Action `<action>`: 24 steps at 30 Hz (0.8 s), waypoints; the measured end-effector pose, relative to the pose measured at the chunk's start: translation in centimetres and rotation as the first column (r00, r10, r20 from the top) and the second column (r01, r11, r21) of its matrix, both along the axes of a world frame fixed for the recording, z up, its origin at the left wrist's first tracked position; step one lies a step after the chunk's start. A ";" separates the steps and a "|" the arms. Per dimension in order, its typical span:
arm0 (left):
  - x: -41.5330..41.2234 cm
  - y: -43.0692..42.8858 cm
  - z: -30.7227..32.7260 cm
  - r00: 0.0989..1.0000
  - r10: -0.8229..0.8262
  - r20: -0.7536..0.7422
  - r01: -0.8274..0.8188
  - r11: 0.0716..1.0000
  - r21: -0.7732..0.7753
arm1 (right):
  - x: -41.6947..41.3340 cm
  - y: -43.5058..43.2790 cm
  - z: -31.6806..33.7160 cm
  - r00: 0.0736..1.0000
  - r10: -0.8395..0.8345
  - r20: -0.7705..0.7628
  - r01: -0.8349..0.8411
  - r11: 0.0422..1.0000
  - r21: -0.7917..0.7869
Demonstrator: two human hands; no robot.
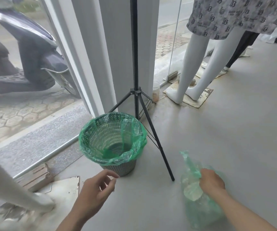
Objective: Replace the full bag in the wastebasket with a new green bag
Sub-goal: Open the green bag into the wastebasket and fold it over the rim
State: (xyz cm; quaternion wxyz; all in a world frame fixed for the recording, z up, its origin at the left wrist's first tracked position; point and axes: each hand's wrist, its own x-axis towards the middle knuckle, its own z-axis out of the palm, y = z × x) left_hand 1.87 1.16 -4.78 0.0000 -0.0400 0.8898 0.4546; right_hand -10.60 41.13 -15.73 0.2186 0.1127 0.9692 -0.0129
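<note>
showing the right hand (212, 180) clamped on the full bag (199, 194) at 5 o'clock, left hand (95, 190) loosely open, empty; new green bag (134, 130) lines the wastebasket (122, 169) at centre. risk: swinging bag snags the tripod leg (157, 144).

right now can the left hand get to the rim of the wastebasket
Probably yes. The left hand hangs open and empty just in front of the wastebasket, with bare floor between them; the tripod leg stands off to the right, out of its path.
</note>
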 end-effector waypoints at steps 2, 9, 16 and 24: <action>0.2 0.0 0.0 0.989 -0.062 0.136 0.067 0.997 -0.034 | 0.1 0.5 1.0 1.000 0.008 -0.019 -0.008 1.000 -0.028; 1.7 0.3 -0.3 0.869 -0.222 0.443 0.347 0.911 -0.224 | 2.6 -1.3 8.0 0.994 0.035 -0.107 -0.055 0.980 -0.190; 4.4 6.4 2.4 0.918 -0.392 0.068 0.395 0.876 -0.277 | 7.9 -10.6 13.5 0.960 0.278 -0.014 -0.268 0.909 -0.320; 6.1 3.4 -0.6 0.960 -0.048 0.277 0.145 0.929 -0.340 | 11.4 -22.0 12.3 0.888 0.459 0.022 -0.330 0.670 -0.665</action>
